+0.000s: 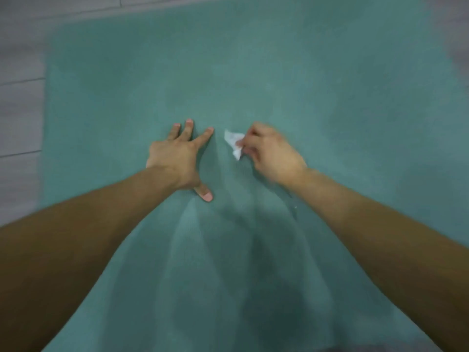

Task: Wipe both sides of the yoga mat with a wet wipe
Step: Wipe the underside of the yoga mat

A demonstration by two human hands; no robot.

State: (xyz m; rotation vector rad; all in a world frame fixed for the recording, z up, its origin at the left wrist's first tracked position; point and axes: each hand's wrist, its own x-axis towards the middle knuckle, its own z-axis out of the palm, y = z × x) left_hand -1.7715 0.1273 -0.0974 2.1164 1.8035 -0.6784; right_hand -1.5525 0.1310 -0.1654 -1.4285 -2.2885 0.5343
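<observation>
Yoga mat (253, 72) under flat, spread left hand (175, 158); right hand (271, 153) grip pinching wet wipe (234, 143).

Matt teal foam-like yoga mat (253, 72), crumpled white cloth-like wet wipe (234, 143), pale grey wood-look plank floor (20, 110).

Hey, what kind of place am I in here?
Probably an indoor room at home or a studio: a teal mat lies flat on a grey plank floor, with nothing else in view.

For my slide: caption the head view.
Left hand presses flat on teal yoga mat; right hand holds a wet wipe.
</observation>
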